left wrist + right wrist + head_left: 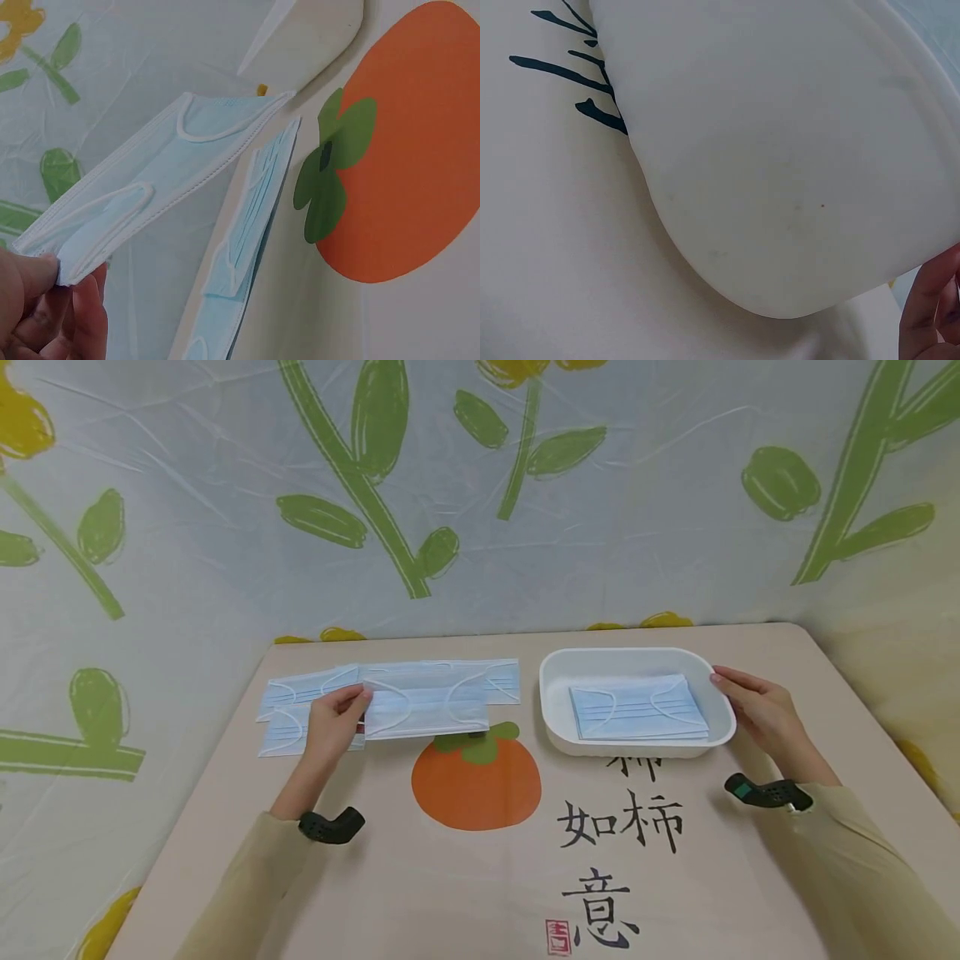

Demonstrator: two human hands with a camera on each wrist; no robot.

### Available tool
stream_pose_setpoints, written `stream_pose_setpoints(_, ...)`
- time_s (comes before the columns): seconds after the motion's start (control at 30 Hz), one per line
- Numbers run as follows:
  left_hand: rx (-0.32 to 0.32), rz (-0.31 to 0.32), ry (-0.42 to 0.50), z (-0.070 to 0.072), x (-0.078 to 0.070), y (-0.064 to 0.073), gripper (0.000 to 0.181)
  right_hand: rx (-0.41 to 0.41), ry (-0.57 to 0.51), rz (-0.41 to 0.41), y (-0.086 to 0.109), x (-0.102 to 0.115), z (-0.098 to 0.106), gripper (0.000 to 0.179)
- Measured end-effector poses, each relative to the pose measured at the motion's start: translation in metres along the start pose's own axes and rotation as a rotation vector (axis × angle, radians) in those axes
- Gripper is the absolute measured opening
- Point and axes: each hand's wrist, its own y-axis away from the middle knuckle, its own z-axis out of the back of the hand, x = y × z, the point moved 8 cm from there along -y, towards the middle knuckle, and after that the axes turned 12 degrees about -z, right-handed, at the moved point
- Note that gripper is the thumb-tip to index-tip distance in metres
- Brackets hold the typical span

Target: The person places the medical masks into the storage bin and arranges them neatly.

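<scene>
My left hand pinches a light-blue face mask by its left end. The mask is held up above the table, its two white ear loops showing, and the left wrist view has it stretching away from the thumb and fingers. Behind and below it lie several more face masks on the table. At the right, my right hand grips the right end of a white plastic tray at its rim. Inside the tray lies a small stack of face masks. The right wrist view shows mostly the tray's outer side.
The tabletop has a printed orange persimmon and black brush characters. A flower-patterned cloth rises along the table's back edge and sides. Each wrist wears a black device.
</scene>
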Motion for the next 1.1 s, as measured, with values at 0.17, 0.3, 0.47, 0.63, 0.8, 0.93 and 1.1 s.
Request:
stream_pose_setpoints(0.17,0.007,0.0,0.024,-0.007,-0.007,-0.001,0.037,0.004,-0.015,0.015,0.0,0.0,0.0,0.065)
stream_pose_setpoints(0.3,-0.001,-0.004,0.058,-0.012,-0.014,-0.002,0.037,-0.004,-0.004,0.012,-0.001,0.0,0.0,0.073)
stream_pose_setpoints(0.47,0.005,-0.009,0.082,-0.02,-0.018,-0.004,0.038,-0.003,0.003,0.009,-0.002,0.001,-0.001,0.076)
stream_pose_setpoints(0.63,0.01,-0.022,0.111,-0.03,-0.022,-0.005,0.038,0.006,-0.019,0.003,0.0,0.002,-0.001,0.075)
stream_pose_setpoints(0.8,0.012,-0.032,0.141,-0.04,-0.031,-0.004,0.036,0.006,-0.035,0.004,0.0,0.001,0.0,0.061)
stream_pose_setpoints(0.93,0.021,-0.044,0.16,-0.046,-0.039,-0.005,0.035,0.004,-0.032,0.002,-0.001,0.0,0.001,0.06)
stream_pose_setpoints(1.1,0.032,-0.065,0.176,-0.056,-0.049,-0.006,0.034,0.007,-0.031,0.005,-0.001,0.0,0.001,0.061)
